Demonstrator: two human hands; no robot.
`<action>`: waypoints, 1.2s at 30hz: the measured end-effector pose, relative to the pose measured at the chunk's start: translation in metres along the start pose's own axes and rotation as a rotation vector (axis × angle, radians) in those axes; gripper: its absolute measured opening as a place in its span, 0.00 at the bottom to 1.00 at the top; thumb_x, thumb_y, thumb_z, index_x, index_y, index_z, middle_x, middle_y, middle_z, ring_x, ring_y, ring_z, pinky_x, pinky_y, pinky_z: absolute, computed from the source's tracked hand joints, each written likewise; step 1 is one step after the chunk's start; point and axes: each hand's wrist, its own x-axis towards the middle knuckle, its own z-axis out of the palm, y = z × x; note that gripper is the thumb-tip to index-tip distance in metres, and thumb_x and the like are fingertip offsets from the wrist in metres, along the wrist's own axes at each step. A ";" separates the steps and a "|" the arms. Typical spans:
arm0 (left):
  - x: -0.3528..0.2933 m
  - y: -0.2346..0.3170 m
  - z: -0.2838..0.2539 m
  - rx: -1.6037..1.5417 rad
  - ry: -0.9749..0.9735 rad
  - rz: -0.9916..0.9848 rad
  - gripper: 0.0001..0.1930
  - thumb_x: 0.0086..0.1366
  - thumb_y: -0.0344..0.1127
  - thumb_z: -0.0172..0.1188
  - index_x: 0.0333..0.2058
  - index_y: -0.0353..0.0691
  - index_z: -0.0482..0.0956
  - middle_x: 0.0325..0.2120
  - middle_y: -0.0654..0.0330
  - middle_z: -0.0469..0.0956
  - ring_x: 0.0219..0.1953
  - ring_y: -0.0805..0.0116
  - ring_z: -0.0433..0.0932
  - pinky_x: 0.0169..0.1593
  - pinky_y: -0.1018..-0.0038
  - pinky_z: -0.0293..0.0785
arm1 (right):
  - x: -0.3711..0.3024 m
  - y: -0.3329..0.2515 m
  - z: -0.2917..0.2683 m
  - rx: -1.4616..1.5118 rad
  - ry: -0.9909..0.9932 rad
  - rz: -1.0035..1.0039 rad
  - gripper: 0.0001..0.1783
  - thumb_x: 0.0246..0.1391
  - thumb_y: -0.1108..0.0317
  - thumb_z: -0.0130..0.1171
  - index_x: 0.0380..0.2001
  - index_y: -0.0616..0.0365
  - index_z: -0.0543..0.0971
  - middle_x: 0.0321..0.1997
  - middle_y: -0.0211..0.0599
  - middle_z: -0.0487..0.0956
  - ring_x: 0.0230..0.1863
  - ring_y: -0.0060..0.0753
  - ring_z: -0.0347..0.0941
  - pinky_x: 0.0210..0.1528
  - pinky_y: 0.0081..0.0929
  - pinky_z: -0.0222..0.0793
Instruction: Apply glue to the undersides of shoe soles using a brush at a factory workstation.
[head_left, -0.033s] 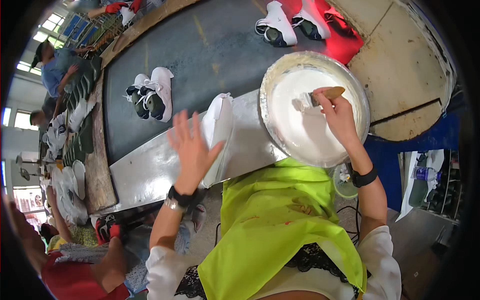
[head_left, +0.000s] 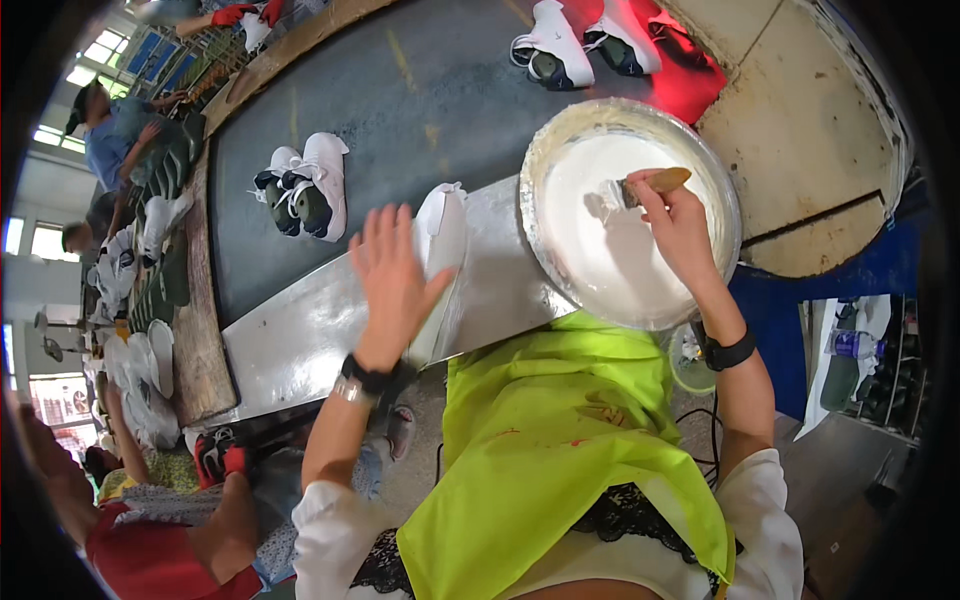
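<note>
My right hand (head_left: 678,225) is closed round a brush (head_left: 668,180) with a wooden handle. Its bristles reach into the thick white liquid (head_left: 600,265) in a large round metal basin (head_left: 532,215). Fingers spread, my left hand (head_left: 390,285) hovers at the left side of a long white piece shaped like a shoe sole (head_left: 443,225). That piece lies lengthwise on a shiny metal ledge (head_left: 300,345), its near part partly covered by my left hand; whether I touch it I cannot tell.
Beyond the ledge runs a dark conveyor belt (head_left: 400,120) carrying a pair of white shoes (head_left: 322,185) and more white shoes (head_left: 555,50) under red light. A stained board (head_left: 800,140) is right of the basin. At left, a worker in red (head_left: 170,545) sits close; soles are stacked there.
My left hand has shifted slightly right and nearer, now overlapping the white sole-shaped piece more. My right hand and the brush stay nearly in place.
</note>
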 end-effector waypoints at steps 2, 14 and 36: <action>0.036 0.005 0.009 -0.160 0.141 0.150 0.41 0.51 0.52 0.67 0.56 0.32 0.65 0.57 0.41 0.64 0.60 0.46 0.62 0.56 0.51 0.61 | -0.005 -0.003 0.000 0.037 0.006 0.009 0.11 0.61 0.66 0.55 0.40 0.63 0.80 0.32 0.38 0.81 0.32 0.25 0.76 0.37 0.22 0.70; 0.070 0.010 0.041 0.008 -0.126 0.010 0.12 0.61 0.41 0.59 0.29 0.37 0.75 0.29 0.54 0.80 0.33 0.57 0.80 0.32 0.63 0.76 | -0.003 -0.008 -0.017 0.149 0.042 0.096 0.12 0.62 0.66 0.54 0.41 0.63 0.80 0.34 0.35 0.81 0.34 0.21 0.75 0.39 0.22 0.69; 0.098 -0.029 0.048 -0.543 0.011 -0.227 0.23 0.61 0.48 0.62 0.45 0.34 0.78 0.30 0.42 0.81 0.33 0.47 0.82 0.37 0.61 0.77 | 0.015 -0.005 -0.012 0.089 -0.018 0.094 0.13 0.61 0.63 0.55 0.40 0.63 0.80 0.27 0.37 0.79 0.30 0.23 0.72 0.36 0.24 0.67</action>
